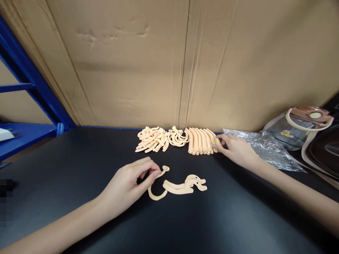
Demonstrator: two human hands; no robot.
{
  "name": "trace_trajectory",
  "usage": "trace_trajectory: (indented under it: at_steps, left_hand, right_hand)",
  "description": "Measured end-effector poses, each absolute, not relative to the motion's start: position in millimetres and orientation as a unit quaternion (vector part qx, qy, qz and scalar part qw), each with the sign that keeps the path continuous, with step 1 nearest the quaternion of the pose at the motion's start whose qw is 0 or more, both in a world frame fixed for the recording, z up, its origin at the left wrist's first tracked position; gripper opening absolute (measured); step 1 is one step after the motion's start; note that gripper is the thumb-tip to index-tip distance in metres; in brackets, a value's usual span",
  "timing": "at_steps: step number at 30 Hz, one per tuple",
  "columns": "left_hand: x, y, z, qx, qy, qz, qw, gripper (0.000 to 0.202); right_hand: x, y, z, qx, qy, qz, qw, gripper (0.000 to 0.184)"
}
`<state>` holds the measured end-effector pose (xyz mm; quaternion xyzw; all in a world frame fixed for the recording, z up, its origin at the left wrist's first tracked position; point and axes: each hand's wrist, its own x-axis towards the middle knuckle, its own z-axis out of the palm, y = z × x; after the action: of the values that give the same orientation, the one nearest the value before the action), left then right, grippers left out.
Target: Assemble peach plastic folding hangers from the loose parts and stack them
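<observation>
My left hand (132,181) is closed in a pinch on a curved, pale wood-coloured hook-shaped piece (158,197) with a small rounded end. The fingers hide part of its curve. Beside it on the black tabletop lie two overlapping animal-shaped pieces (180,188), each with a small dark hole near the head; the hook's lower end meets their left end. At the far right of a neat row of bent strips (200,141), my right hand (233,148) has its thumb and fingers closed on the last strip (217,141).
A loose heap of curved pieces (152,139) and a pile of ring-like curved pieces (178,137) lie left of the row. Crumpled clear plastic (267,148) and a transparent bottle (293,132) stand at the right. Cardboard (132,70) rises behind; a blue metal frame (34,77) is at left.
</observation>
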<state>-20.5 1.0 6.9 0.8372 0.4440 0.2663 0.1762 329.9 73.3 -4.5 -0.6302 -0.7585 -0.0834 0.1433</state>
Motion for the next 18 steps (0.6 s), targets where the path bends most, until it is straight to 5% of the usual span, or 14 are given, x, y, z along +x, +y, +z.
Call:
trace_trajectory:
  at_steps: [18]
  left_hand:
    - [-21,-4,6,0.856,0.421,0.256,0.156,0.024]
  right_hand:
    - [318,90,13,-0.683,-0.724,-0.087,0.040,0.030]
